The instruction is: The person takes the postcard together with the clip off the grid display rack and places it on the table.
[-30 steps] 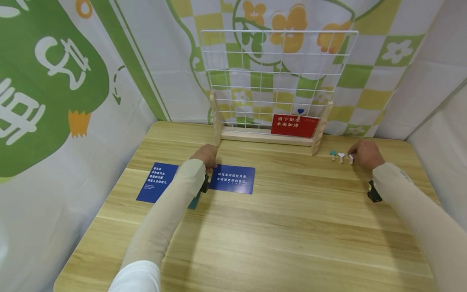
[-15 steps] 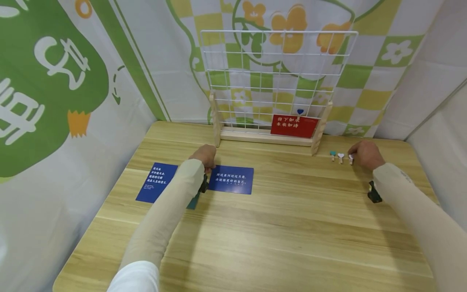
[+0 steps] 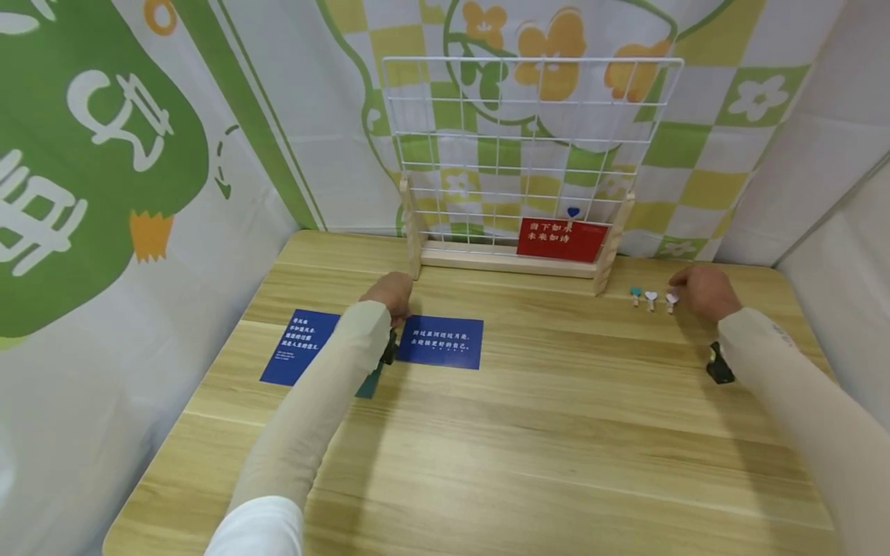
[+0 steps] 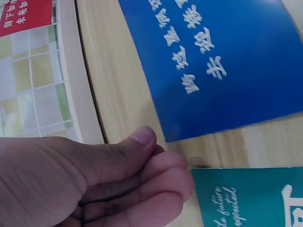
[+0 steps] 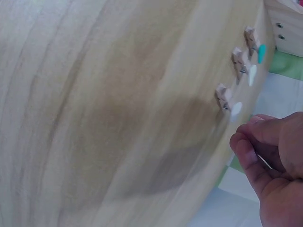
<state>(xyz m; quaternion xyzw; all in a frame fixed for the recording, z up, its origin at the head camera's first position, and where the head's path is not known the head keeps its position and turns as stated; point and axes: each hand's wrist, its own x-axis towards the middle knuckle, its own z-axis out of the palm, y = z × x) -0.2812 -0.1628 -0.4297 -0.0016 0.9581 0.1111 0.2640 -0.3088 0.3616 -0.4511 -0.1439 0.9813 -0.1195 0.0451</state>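
My left hand point(image 3: 391, 295) hovers with loosely curled fingers at the left end of a blue card point(image 3: 445, 342) with white writing. The left wrist view shows its thumb point(image 4: 143, 137) against the index finger, just short of the card's corner, with nothing held. A teal card point(image 4: 251, 198) lies beside it, mostly hidden under my forearm in the head view. On the right, my right hand point(image 3: 705, 293) is beside a small wooden clothespin with a white heart point(image 5: 235, 109). Its thumb and index finger come together without holding anything. Two more heart clothespins, white point(image 5: 240, 61) and teal point(image 5: 251, 40), stand in the row.
A white wire grid rack point(image 3: 497, 139) in a wooden stand point(image 3: 507, 261) stands at the table's back. On it hangs a red card point(image 3: 556, 241) under a blue heart clothespin point(image 3: 573, 212). Another blue card point(image 3: 295, 347) lies at the left. Printed cloth point(image 3: 758, 96) hangs behind.
My right hand has drawn slightly to the right, away from the end clothespin, whose white heart now shows more fully. The left hand has hardly moved; the blue card near it has slid slightly left.
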